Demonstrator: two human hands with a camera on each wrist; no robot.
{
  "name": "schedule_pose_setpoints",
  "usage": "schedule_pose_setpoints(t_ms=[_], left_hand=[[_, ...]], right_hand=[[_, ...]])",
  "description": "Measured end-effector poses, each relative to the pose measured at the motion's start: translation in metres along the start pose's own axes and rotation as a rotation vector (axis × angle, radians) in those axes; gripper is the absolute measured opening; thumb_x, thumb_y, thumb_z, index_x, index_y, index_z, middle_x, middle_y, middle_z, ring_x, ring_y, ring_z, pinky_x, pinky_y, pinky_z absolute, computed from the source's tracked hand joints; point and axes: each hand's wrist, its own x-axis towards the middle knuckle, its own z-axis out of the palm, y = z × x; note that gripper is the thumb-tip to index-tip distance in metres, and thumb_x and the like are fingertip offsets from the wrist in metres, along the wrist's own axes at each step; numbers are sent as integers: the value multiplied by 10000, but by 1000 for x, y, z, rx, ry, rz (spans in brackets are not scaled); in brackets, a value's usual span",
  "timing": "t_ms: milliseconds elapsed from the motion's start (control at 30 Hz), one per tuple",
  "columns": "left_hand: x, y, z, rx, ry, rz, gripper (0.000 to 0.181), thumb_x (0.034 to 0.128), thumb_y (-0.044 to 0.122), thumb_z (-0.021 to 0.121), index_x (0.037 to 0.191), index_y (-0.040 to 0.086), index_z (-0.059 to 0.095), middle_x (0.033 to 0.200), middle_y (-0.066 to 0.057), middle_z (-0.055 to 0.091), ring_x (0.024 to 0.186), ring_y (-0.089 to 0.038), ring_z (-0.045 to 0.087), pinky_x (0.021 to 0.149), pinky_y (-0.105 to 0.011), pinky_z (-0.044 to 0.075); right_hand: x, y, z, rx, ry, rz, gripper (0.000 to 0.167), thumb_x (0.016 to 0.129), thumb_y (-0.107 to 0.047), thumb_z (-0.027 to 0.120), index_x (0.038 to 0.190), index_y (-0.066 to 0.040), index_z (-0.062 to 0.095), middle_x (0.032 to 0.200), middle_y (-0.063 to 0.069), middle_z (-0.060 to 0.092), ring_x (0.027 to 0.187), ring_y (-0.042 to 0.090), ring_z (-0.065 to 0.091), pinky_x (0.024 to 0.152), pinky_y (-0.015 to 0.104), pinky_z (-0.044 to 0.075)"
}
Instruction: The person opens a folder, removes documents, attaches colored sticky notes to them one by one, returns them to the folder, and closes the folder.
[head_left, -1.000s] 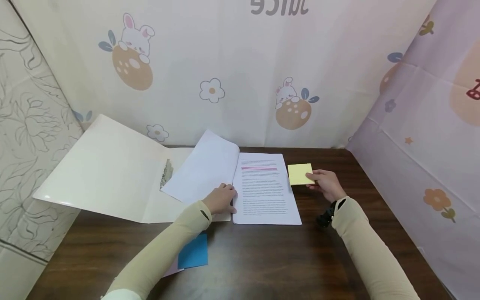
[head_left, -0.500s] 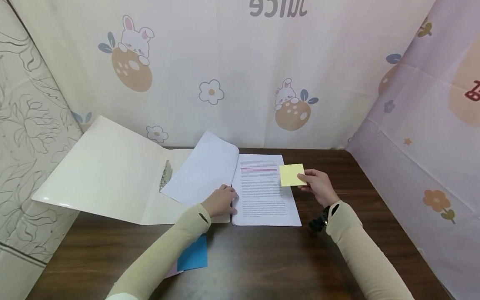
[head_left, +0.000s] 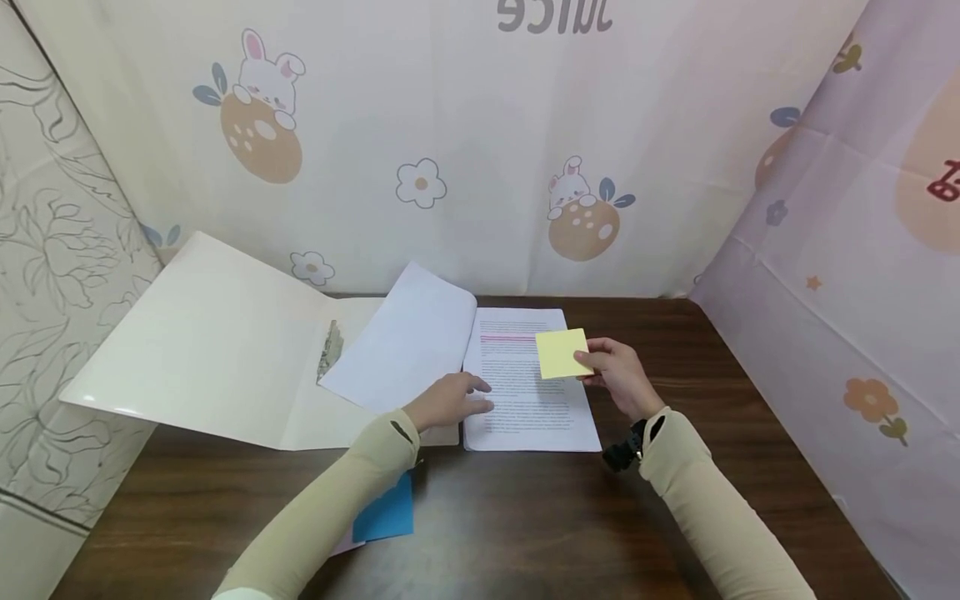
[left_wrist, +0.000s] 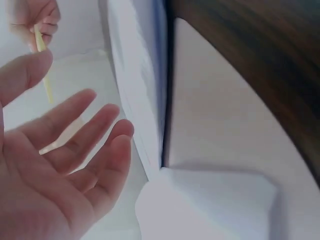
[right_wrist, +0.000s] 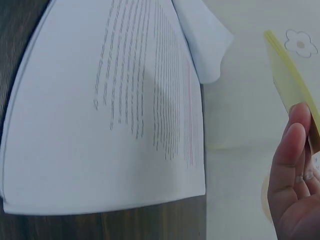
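Note:
My right hand [head_left: 621, 375] pinches a yellow sticky note pad [head_left: 561, 353] by its right edge, above the printed page [head_left: 517, 417]. Two pink highlighted lines run near the top of that page. Above the page's left side is my left hand [head_left: 447, 400], its fingers spread and holding nothing, as the left wrist view also shows [left_wrist: 65, 165]. A turned-over white sheet [head_left: 416, 333] lies left of the page, across the open white folder [head_left: 202, 350]. In the right wrist view the pad [right_wrist: 290, 75] stands between thumb and fingers, apart from the paper stack [right_wrist: 100, 165].
The folder's metal clip [head_left: 331, 350] sits along its spine, and its cover leans up at the left. A blue square of paper [head_left: 384, 510] lies partly under the left forearm, over a pinkish one. A patterned curtain [head_left: 480, 100] hangs behind the dark wooden table [head_left: 510, 525].
My right hand has carried the yellow pad leftward from beside the page to above it. My left hand has lifted off the page's left edge and spread its fingers to the right.

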Motion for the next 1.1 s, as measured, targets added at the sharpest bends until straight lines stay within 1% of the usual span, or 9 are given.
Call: schedule_pose_setpoints(t_ms=[200, 367, 467, 600, 667, 833, 933, 1033, 1100], left_hand=[[1, 7, -3, -149, 67, -10, 436, 951, 299, 593, 1309, 50, 590, 1251, -121, 645, 1141, -261, 601, 921, -408, 533], [3, 11, -2, -276, 136, -11, 455, 980, 329, 548, 1338, 49, 563, 1258, -124, 646, 1176, -267, 605, 978, -423, 510], [4, 15, -2, -341, 165, -7, 467, 992, 346, 526, 1354, 52, 550, 1278, -134, 645, 1150, -265, 635, 993, -443, 500], [4, 20, -2, -408, 172, -1, 486, 997, 349, 517, 1380, 51, 525, 1227, -138, 678, 1048, -254, 684, 957, -452, 516], [4, 22, -1, -434, 170, -1, 501, 994, 358, 521, 1387, 48, 516, 1194, -137, 693, 1030, -264, 690, 940, -446, 523], [4, 24, 2, -503, 170, -23, 566, 986, 382, 531, 1430, 38, 460, 1138, -145, 702, 1022, -303, 692, 900, -411, 544], [5, 24, 3, -547, 181, -37, 589, 985, 363, 535, 1450, 18, 425, 1120, -159, 700, 1005, -310, 692, 889, -418, 551], [5, 24, 4, -616, 201, -54, 562, 983, 316, 547, 1431, -6, 441, 1108, -171, 702, 958, -279, 700, 888, -425, 555], [5, 23, 4, -690, 210, -73, 532, 980, 284, 554, 1409, -17, 463, 1109, -176, 701, 937, -244, 703, 889, -412, 559]], right_hand=[[-6, 0, 11, -1, -30, -1, 448, 959, -240, 611, 1313, 6, 486, 1106, 85, 623, 805, 164, 640, 762, 302, 532], [-11, 0, 22, 3, -46, -24, 463, 959, -222, 611, 1327, 21, 471, 1126, 127, 629, 783, 155, 639, 728, 282, 538], [-14, -1, 28, 1, -50, -41, 472, 958, -225, 611, 1333, 21, 464, 1133, 146, 635, 771, 157, 642, 710, 259, 541], [-17, -3, 35, 9, -61, -47, 450, 956, -215, 613, 1319, 15, 479, 1118, 150, 644, 769, 175, 649, 713, 265, 547], [-18, -3, 39, 15, -75, -46, 451, 953, -205, 616, 1318, 21, 479, 1102, 142, 663, 764, 177, 656, 722, 279, 553], [-19, -1, 48, 29, -109, -46, 445, 938, -163, 628, 1308, 30, 474, 966, 82, 722, 710, 166, 656, 709, 284, 556], [-21, -1, 52, 39, -122, -53, 441, 929, -137, 633, 1302, 32, 470, 901, 48, 723, 688, 152, 647, 680, 269, 549], [-22, 0, 56, 37, -140, -69, 448, 929, -119, 632, 1307, 42, 451, 862, 20, 710, 687, 127, 647, 668, 256, 544], [-23, 0, 60, 38, -142, -76, 445, 929, -105, 633, 1305, 42, 446, 840, 3, 698, 689, 112, 646, 658, 245, 543]])
